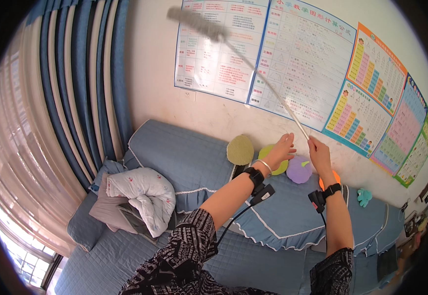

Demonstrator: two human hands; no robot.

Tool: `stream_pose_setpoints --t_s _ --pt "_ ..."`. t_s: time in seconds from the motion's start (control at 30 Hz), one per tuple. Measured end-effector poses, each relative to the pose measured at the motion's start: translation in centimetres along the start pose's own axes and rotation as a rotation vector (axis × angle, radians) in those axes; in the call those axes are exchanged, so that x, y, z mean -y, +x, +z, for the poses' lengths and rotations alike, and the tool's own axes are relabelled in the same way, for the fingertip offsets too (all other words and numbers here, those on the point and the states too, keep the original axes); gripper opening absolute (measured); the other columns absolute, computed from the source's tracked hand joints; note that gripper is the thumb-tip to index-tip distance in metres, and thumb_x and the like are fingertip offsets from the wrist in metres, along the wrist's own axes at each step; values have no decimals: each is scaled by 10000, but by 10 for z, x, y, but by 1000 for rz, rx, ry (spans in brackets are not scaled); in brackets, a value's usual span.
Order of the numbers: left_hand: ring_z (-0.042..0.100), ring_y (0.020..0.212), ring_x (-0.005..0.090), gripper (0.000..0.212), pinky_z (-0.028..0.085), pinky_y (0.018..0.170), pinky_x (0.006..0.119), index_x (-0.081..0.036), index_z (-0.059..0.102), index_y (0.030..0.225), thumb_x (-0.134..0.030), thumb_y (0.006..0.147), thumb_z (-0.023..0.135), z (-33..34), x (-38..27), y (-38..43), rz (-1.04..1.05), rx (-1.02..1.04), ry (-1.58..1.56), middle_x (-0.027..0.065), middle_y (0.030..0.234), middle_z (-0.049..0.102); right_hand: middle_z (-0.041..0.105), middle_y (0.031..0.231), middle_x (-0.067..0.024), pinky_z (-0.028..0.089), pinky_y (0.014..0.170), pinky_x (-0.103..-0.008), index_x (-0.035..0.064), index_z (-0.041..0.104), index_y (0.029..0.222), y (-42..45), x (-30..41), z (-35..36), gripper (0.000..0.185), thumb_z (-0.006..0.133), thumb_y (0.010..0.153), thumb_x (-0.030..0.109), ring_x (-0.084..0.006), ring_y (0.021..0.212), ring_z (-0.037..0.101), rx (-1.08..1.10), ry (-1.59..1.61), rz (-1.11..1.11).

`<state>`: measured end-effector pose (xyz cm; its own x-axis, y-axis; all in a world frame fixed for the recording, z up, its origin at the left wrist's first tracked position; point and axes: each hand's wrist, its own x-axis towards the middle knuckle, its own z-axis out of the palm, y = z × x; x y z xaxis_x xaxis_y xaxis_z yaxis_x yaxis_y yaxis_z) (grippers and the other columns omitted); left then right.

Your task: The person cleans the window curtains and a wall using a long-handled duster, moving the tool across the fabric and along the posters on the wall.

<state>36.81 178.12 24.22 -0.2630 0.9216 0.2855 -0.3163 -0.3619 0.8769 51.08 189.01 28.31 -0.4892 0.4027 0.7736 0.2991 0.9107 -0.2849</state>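
A grey fluffy duster head (pixel 198 24) is at the upper left, in front of the wall posters; whether it touches them I cannot tell. Its long pale pole (pixel 263 78) slants down to my right hand (pixel 319 155), whose fingers are closed around the lower end. To the left of that grip, my left hand (pixel 281 152) is raised with its fingers apart and nothing in them. Behind the left hand, a green round cushion (pixel 265 152) and a purple pumpkin-shaped cushion (pixel 299 169) are partly covered. An orange cushion (pixel 334 178) shows behind my right wrist.
A blue sofa (pixel 184 143) with quilted covers runs along the wall. On its left end lie a folded white quilt (pixel 158 201) and pillows (pixel 107 208). Blue-striped curtains (pixel 84 73) hang left. An olive cushion (pixel 240 150) and a teal plush toy (pixel 364 197) rest along the backrest.
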Motion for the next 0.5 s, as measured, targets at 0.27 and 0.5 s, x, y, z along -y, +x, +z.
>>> stream_pose_setpoints --t_s 0.27,0.5 --pt "582 983 274 428 464 890 410 18 445 1144 -370 977 380 119 177 76 -143 -162 -365 169 1046 577 632 723 -176 477 613 -456 89 659 918 -104 -150 -66 195 558 868 249 -372 681 611 318 -246 -60" --pt "610 915 299 364 511 841 423 67 471 1043 -257 994 312 197 288 105 -219 -342 -413 180 972 608 634 810 -155 472 605 -453 110 615 968 -170 -267 -190 192 609 826 238 -357 715 607 490 -220 -102"
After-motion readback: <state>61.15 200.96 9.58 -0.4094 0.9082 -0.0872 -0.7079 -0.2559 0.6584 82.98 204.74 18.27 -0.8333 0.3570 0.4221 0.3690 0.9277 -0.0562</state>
